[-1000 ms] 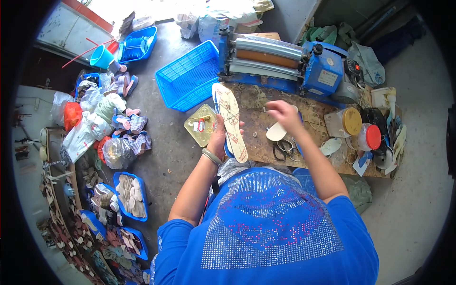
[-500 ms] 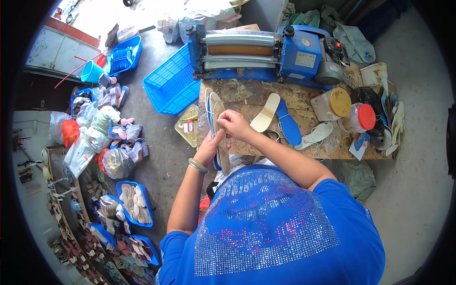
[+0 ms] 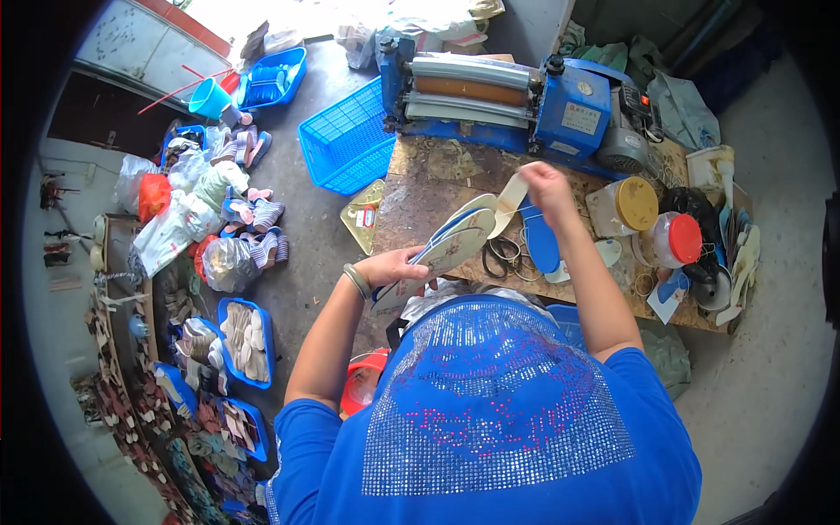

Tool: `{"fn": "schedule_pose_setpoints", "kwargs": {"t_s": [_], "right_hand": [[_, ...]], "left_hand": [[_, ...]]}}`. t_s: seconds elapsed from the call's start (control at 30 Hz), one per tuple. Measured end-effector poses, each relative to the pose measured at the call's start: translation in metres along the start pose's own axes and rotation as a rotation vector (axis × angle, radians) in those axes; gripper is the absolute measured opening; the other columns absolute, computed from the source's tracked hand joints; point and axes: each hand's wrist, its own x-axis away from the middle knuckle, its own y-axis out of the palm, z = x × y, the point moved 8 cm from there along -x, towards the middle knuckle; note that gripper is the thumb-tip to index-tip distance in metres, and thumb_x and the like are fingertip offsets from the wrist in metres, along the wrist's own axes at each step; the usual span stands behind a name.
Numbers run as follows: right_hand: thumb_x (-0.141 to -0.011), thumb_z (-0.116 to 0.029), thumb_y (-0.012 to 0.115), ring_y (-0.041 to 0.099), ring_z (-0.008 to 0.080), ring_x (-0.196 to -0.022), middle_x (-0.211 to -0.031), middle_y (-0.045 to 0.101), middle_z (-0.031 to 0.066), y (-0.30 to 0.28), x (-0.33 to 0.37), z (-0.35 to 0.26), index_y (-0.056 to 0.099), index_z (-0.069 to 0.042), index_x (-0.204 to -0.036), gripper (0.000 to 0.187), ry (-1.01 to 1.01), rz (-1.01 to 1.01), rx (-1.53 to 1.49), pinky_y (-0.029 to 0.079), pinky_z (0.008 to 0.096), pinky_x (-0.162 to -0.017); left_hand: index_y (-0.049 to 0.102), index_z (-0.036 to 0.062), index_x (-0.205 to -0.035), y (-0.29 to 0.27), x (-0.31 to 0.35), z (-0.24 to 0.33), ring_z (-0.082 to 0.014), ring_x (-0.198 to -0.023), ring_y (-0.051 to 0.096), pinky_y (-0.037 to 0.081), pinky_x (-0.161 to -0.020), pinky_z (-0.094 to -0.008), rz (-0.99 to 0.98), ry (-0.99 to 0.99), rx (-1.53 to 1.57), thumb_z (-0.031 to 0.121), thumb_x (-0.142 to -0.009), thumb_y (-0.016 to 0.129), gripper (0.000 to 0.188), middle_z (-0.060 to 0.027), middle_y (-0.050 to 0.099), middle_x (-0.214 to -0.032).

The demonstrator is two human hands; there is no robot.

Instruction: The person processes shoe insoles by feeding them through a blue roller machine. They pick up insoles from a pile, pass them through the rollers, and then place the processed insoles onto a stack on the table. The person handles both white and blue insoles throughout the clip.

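Note:
My left hand is closed around a fanned stack of shoe insoles, cream with printed marks and some blue, at the table's near edge. My right hand pinches the upper tip of a cream insole, whose lower end meets the stack's far end in the picture. Whether the two touch I cannot tell. Beside it a blue insole lies on the wooden table, partly hidden by my right arm. Black scissors handles show just below the stack.
A blue roller machine stands along the table's far side. Jars with yellow and red lids sit at the right. A blue basket is on the floor, left of the table; bagged slippers and trays of insoles lie farther left.
My right hand has moved from the stack rightward to the cream insole on the table and taken its tip. My left hand has tilted the stack over to the right. The view has shifted.

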Motion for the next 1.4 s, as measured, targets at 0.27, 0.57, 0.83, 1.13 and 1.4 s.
{"fn": "schedule_pose_setpoints", "kwargs": {"t_s": [0.27,0.57,0.83,1.13,1.4], "right_hand": [[-0.086,-0.016,0.057,0.05,0.0112,-0.049,-0.061,0.055,0.002,-0.157,0.006,0.041,0.064,-0.003,-0.09,0.015,-0.1,0.291,0.363,0.039,0.0255,-0.044],[-0.078,-0.014,0.056,0.059,0.0342,-0.09,-0.092,0.062,0.0185,-0.097,0.026,0.0,0.066,-0.003,-0.092,0.021,-0.289,0.186,1.313,0.047,0.0408,-0.078],[-0.085,-0.031,0.062,0.06,0.0107,-0.068,-0.085,0.065,0.0031,0.102,-0.057,0.034,0.064,-0.001,-0.103,0.035,0.121,-0.202,0.347,0.048,0.0229,-0.06],[-0.071,-0.044,0.074,0.059,0.0139,-0.073,-0.085,0.061,0.0083,0.234,-0.197,0.087,0.063,-0.002,-0.096,0.05,0.371,-0.011,0.091,0.05,0.0255,-0.059],[-0.066,-0.041,0.078,0.059,0.0126,-0.049,-0.064,0.06,0.0029,0.258,-0.247,0.135,0.058,-0.008,-0.078,0.04,0.535,0.224,-0.111,0.047,0.0245,-0.042]], "left_hand": [[0.045,0.0047,-0.124,-0.015,-0.004,-0.005,-0.0151,-0.076,0.061,0.053,-0.069,-0.0288,0.318,0.209,0.706,0.07,-0.077,0.047,0.08,-0.0095,0.061,-0.095],[0.046,0.0027,-0.122,-0.042,-0.006,-0.014,-0.0197,-0.088,0.063,0.053,-0.076,-0.0351,0.586,0.398,0.873,0.055,-0.087,0.045,0.063,-0.0119,0.061,-0.103],[0.035,0.0008,-0.132,-0.089,0.031,-0.068,-0.0206,-0.094,0.059,0.051,-0.081,-0.0345,0.897,0.462,0.904,0.053,-0.088,0.046,0.069,-0.0146,0.057,-0.112],[0.042,-0.0021,-0.123,-0.109,0.104,-0.127,-0.0214,-0.093,0.06,0.051,-0.08,-0.0344,1.04,0.395,1.003,0.052,-0.089,0.045,0.064,-0.0132,0.059,-0.106],[0.037,-0.0009,-0.128,-0.15,0.138,-0.137,-0.0235,-0.095,0.057,0.05,-0.081,-0.0369,1.099,0.364,1.031,0.05,-0.089,0.049,0.066,-0.0163,0.055,-0.112]]}}
